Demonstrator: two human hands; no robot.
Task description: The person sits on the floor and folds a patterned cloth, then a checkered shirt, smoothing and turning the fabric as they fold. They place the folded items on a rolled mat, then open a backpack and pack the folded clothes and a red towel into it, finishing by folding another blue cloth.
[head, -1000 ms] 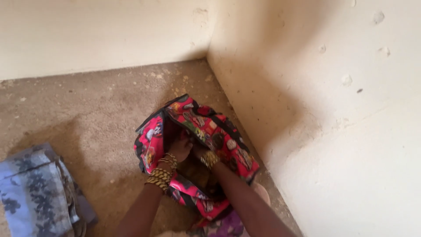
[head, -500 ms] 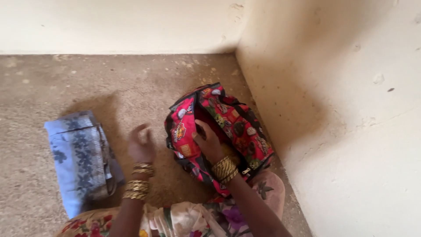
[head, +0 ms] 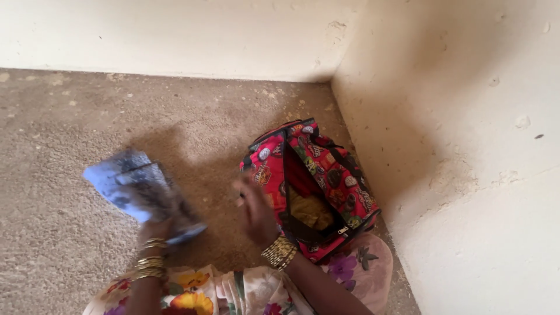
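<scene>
A folded blue cloth, blurred, is held up off the floor by the left hand. The right hand, fingers spread, is held just beside the open red bag, which is set in the corner against the wall. Something yellow is seen inside the bag. Gold bangles are worn on both wrists.

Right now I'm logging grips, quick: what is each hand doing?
Left hand: closed on the folded blue patterned cloth, lifted off the floor.
Right hand: open, empty, beside the open red bag.
</scene>
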